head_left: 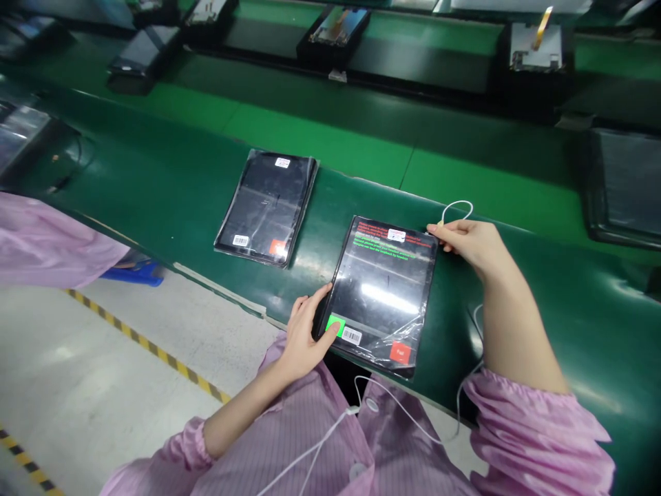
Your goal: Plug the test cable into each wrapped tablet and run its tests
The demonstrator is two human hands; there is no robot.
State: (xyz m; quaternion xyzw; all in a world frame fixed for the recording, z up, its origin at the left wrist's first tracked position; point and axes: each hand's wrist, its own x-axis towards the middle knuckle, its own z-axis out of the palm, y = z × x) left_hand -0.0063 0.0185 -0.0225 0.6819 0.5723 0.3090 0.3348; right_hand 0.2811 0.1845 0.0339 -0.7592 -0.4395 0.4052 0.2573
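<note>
A black tablet (pixel 379 293) in clear plastic wrap lies on the dark green belt (pixel 170 200), its screen lit with red and green text, a green square and a red square. My left hand (pixel 304 334) grips its near left corner, thumb on the green square. My right hand (pixel 467 241) is pinched on a white cable (pixel 457 207) at the tablet's far right corner. A second wrapped tablet (pixel 266 207), screen dark, lies to the left on the belt.
Black trays with parts (pixel 333 31) ride a farther belt at the top. A dark tray (pixel 622 186) sits at the right. Another person's pink sleeve (pixel 46 241) is at the left, above a floor with yellow-black striped tape (pixel 149 344).
</note>
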